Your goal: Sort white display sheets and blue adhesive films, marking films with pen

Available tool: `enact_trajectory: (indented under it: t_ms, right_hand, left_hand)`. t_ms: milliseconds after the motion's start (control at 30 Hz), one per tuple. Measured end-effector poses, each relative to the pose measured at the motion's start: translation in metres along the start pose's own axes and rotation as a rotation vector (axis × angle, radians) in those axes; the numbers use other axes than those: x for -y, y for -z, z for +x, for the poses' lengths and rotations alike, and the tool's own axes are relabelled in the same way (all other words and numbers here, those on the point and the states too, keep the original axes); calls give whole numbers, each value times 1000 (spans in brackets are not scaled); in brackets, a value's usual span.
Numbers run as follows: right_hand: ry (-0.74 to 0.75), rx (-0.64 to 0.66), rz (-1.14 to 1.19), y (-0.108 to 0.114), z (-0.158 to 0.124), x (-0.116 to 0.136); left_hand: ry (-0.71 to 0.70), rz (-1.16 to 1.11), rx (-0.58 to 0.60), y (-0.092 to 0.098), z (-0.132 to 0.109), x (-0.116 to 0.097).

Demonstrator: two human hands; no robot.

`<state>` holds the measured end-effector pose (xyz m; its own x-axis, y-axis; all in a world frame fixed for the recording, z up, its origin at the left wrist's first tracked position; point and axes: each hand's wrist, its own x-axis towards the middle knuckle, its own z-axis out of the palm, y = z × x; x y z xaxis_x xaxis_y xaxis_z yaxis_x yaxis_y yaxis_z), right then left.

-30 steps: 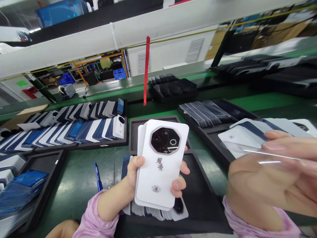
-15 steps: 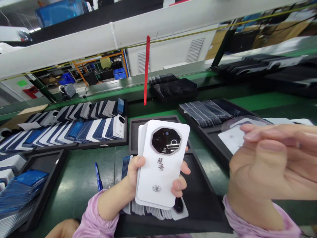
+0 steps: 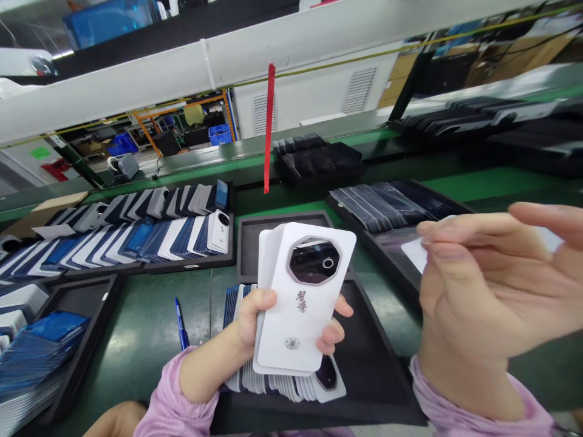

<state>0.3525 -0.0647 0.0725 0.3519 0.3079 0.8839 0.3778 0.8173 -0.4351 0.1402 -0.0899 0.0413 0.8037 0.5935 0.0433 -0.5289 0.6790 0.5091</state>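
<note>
My left hand (image 3: 255, 309) is closed around two overlapping white phone back covers, its thumb on the left edge and fingertips on the right. The top phone back cover (image 3: 303, 321) faces me, showing a dark octagonal camera area, dark lettering and a round emblem. Off to the right, my right hand (image 3: 473, 273) has thumb and index finger pinched together on a thin clear film (image 3: 401, 238), only faintly visible; its other fingers are spread. Below the held covers, a row of phone back covers (image 3: 291, 388) stands in a black tray (image 3: 373, 376), partly hidden.
On the left, more trays hold rows of white and blue covers (image 3: 168, 240) and blue film-faced sheets (image 3: 40, 346). A blue pen (image 3: 181, 325) lies on the green bench (image 3: 150, 315). Behind my right hand is a tray of dark panels (image 3: 387, 206). A red strip (image 3: 269, 127) hangs ahead.
My right hand has shifted slightly left and its outer fingers have spread. The clear film shows less than before. My left hand has moved the covers a little right and tilted them.
</note>
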Motion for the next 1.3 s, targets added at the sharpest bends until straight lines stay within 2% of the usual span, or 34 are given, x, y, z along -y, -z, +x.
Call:
enact_trajectory:
  t_ms: [100,200,267,367,633,767,900,967,1067,1133,1200,1300]
  right_hand:
    - [-129,114,138,1,1,0]
    - [-284,321,199,-2,4,-5]
    - [-311,430,195,-3,6,-10]
    - [-324,507,201,-5,7,-15]
    - [-407,604,217,-9,4,-16]
    - [-428,613,209,-10,1,-13]
    - [-422,639,69,-12,-6,-9]
    - [-345,625,-60,-14,-9,-7]
    - [-151,487,-212,-19,-14,-8]
    - [-111,454,-243,-22,-18,-11]
    - [-169,479,-231,-27,-24,-16]
    - [-358,497,-110,-35,-36,-22]
  left_hand:
    - [98,38,-76,7,4,0]
    - [174,-48,-152,13,10,-1]
    - [167,-111,-200,14,13,-2]
    - [157,-152,-233,12,15,-5]
    - [183,-152,-222,11,14,-5]
    - [180,-160,-203,10,14,-5]
    - [175,-156,-185,13,14,-5]
    - [166,-147,-179,16,14,-5]
    - [127,-93,-178,20,14,-6]
    - [80,-36,-174,20,13,-8]
    - [50,27,-172,18,11,-11]
    - [34,143,-207,15,9,-19]
